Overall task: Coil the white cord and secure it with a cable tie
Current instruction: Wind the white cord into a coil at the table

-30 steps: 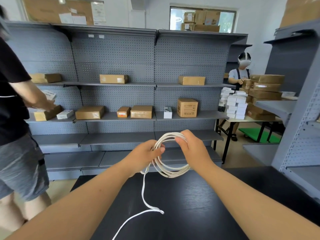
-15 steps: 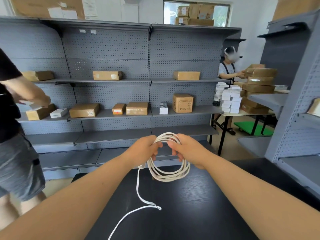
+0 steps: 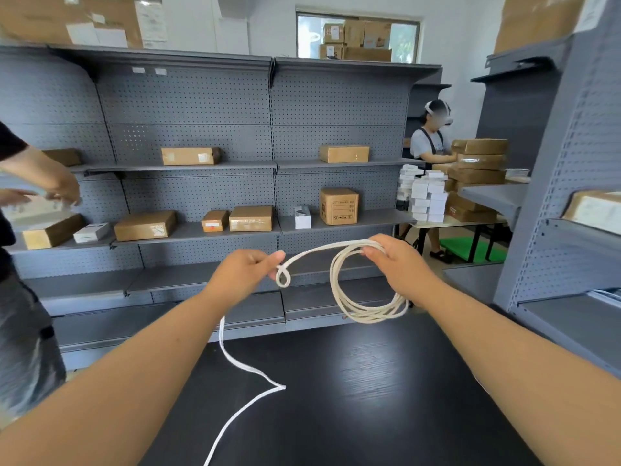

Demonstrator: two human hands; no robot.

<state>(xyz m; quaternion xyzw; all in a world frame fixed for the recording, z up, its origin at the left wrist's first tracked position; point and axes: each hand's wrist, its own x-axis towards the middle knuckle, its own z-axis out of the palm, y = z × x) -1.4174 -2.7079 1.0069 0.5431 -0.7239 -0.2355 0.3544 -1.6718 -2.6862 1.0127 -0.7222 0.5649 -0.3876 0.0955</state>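
- far left of the coil, a bystander's arm (image 3: 43, 176) reaches toward the grey shelves (image 3: 201, 196), beyond the table's left edge and well apart from the work.
- left of the coil, the left hand (image 3: 245, 277) pinches the white cord (image 3: 366, 311) between thumb and curled fingers, with a small loop (image 3: 283, 277) just under the pinch. half a second ago this hand sat against the other at the coil's top; it has since drawn away leftward.
- below and left of the coil, the loose tail (image 3: 242, 368) drops to the black table (image 3: 386, 398), kinks and runs off the near edge. more turns look due, and no cable tie is in view.
- a new strand spans from the pinch to the coil's top, probably length for the next turn.
- the coil hangs in the air over the table's far edge from the right hand (image 3: 400, 264), whose fingers curl round the top of the turns.
- right of the coil, the side shelving (image 3: 554, 230) stands near the right forearm, so the free room lies above the table and leftward.
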